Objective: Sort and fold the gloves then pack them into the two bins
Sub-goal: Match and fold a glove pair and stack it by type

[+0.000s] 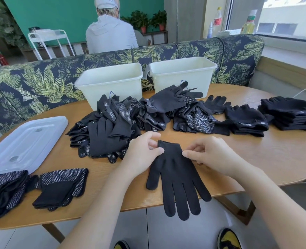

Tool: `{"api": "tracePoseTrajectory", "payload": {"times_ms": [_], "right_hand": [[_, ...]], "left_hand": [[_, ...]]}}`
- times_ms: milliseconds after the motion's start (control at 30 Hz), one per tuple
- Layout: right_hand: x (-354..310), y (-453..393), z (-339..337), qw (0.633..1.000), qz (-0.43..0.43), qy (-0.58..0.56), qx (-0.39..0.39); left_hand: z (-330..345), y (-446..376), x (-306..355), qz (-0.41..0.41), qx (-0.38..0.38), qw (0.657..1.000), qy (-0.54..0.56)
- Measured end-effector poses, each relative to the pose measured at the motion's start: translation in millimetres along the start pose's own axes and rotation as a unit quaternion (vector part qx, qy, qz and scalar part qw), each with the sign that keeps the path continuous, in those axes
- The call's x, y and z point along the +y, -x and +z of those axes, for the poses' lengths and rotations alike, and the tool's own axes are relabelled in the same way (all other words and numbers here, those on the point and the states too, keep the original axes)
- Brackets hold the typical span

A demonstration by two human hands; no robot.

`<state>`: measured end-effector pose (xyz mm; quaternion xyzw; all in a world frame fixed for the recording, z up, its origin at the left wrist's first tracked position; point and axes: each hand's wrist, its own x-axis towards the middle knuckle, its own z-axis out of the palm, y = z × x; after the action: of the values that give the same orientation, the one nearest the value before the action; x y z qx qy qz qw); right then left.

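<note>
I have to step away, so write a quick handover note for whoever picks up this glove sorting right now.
Left hand: pinching the cuff of a plain glove.
Right hand: pinching the cuff's other side; the glove's fingers hang over the table edge.
Done: folded stacks at left and right.
Left: the unsorted pile mid-table; both bins look empty, lid off.

Left hand (145, 150) pinching, right hand (211, 155) pinching, forearms extended

Folded dotted stack (3, 193) cut off left; bin interiors unseen.
</note>
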<state>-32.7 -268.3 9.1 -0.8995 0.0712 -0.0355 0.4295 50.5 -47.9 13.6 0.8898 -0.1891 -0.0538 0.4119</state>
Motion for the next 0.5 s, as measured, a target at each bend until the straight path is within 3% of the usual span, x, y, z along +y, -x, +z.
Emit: {"api": "tracePoseTrajectory", "payload": {"times_ms": [267,500], "right_hand": [[28,-35,-18,0.976,-0.001,0.107,0.189],[40,-58,-22,0.959,0.033,0.202,0.196]], "left_hand": [[9,1,-2,-0.006,0.053,0.998,-0.042],[10,0,-5,-0.028,0.080,0.995,-0.049]]}}
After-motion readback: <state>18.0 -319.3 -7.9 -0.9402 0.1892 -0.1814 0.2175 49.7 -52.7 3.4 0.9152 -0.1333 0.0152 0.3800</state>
